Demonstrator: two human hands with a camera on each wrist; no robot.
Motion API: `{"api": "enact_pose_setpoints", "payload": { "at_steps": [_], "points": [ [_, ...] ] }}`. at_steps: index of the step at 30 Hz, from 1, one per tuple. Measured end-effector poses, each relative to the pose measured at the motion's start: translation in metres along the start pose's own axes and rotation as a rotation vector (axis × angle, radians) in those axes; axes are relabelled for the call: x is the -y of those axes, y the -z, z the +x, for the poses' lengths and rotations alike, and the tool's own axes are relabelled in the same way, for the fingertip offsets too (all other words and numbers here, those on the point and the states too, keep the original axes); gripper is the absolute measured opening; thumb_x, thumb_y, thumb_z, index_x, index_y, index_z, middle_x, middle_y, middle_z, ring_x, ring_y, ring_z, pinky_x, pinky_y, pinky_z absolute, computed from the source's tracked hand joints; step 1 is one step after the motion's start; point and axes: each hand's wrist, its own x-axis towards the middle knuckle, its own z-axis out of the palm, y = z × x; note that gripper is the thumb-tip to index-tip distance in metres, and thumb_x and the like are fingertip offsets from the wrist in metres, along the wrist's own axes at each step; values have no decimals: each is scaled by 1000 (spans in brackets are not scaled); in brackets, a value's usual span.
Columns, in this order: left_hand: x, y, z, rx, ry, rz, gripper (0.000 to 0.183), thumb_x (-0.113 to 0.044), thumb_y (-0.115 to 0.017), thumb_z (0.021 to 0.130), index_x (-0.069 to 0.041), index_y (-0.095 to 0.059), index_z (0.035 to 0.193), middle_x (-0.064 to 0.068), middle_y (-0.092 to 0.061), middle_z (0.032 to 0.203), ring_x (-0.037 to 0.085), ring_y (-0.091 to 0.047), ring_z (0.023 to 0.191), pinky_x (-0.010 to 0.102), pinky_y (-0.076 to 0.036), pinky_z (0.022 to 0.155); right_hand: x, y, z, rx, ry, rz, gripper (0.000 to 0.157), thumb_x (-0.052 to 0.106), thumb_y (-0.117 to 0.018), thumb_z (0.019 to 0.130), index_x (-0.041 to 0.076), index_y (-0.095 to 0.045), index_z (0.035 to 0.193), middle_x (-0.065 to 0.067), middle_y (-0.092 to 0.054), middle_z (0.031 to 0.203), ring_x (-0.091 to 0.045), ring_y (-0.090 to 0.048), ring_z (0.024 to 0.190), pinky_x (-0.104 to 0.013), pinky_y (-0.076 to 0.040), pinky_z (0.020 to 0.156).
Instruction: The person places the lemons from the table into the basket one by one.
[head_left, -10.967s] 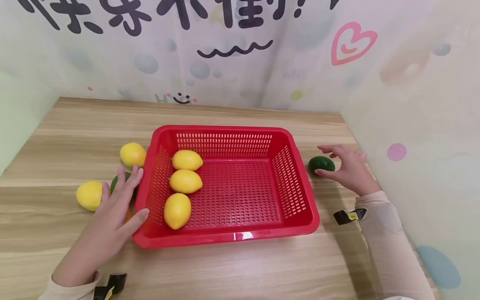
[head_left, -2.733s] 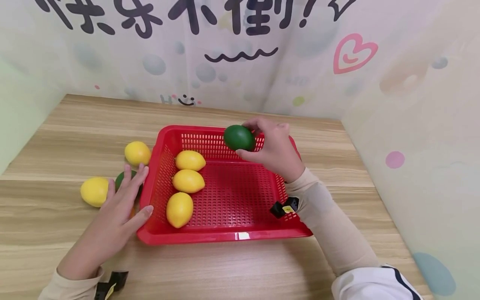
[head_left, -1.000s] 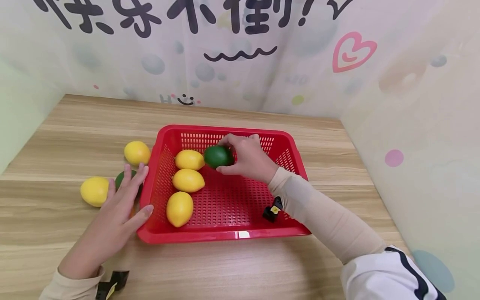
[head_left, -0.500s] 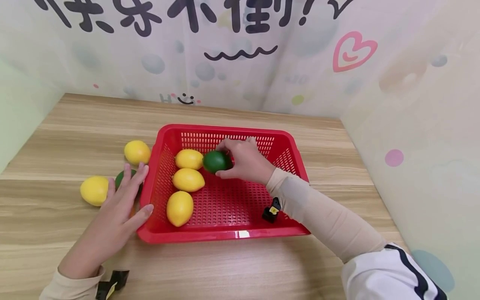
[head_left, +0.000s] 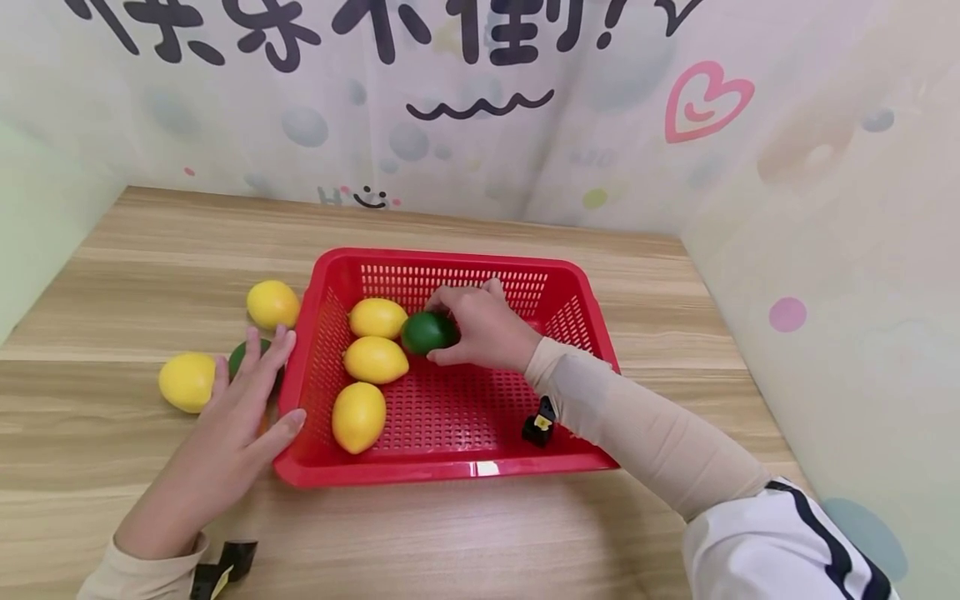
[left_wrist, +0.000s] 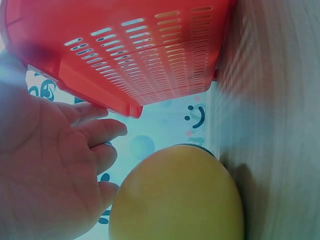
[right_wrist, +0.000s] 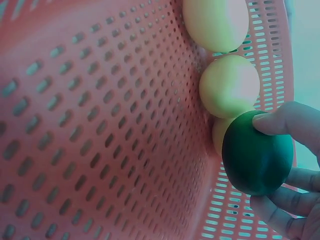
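Observation:
A red perforated basket (head_left: 450, 475) stands on the table with three lemons (head_left: 376, 360) along its left side. My right hand (head_left: 491, 329) reaches into it and grips a dark green oval fruit (head_left: 428, 332), low beside the two farther lemons. In the right wrist view the thumb lies on top of the green fruit (right_wrist: 257, 152), fingers underneath. My left hand (head_left: 232, 425) has its fingers extended along the basket's left rim. Under it, a second dark green fruit (head_left: 238, 358) is partly hidden. A rounded orange-yellow fruit (left_wrist: 177, 200) is close to that palm in the left wrist view.
Two yellow fruits lie outside the basket: one yellow fruit (head_left: 273, 304) near its far left corner, another yellow fruit (head_left: 186, 382) farther left. The wood-grain table (head_left: 465, 542) meets a printed wall cloth (head_left: 480, 150) behind and on the right.
Earlier the green fruit lay right of the basket beside my right hand. It was carried left over the basket and, in the last second, lowered beside the lemons. My left hand stays at the rim.

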Motion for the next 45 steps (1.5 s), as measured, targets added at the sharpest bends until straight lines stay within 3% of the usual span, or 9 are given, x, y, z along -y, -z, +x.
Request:
{"api": "enact_pose_setpoints", "payload": {
  "at_steps": [15, 22, 34, 45],
  "points": [
    [0, 0, -1, 6, -1, 4, 85, -26, -63, 101, -12, -11, 167, 20, -17, 170, 44, 7, 156, 56, 16, 122, -1, -8, 1, 21, -1, -46, 50, 36, -88, 82, 11, -69, 121, 1, -74, 113, -10, -64, 97, -41, -31, 85],
    [-1, 0, 0, 7, 2, 7, 85, -26, -63, 101, -12, -10, 167, 20, -16, 170, 43, 7, 156, 56, 17, 121, 0, -12, 2, 46, -5, -34, 52, 39, -86, 84, 12, -68, 125, 2, -75, 113, -9, -64, 97, -43, -32, 92],
    [-1, 0, 0, 5, -4, 5, 84, -28, -62, 102, -12, -11, 167, 19, -16, 170, 43, 7, 157, 55, 16, 122, 1, -17, 2, 64, 19, -40, 53, 39, -86, 85, 11, -68, 126, 1, -74, 117, -9, -65, 98, -40, -35, 89],
    [0, -1, 1, -3, -16, 1, 83, -27, -61, 102, -12, -11, 167, 19, -16, 170, 43, 7, 156, 56, 16, 122, 3, -20, 4, 102, 10, -41, 52, 39, -84, 87, 11, -67, 127, 1, -73, 119, -11, -63, 102, -43, -35, 94]
  ]
}}
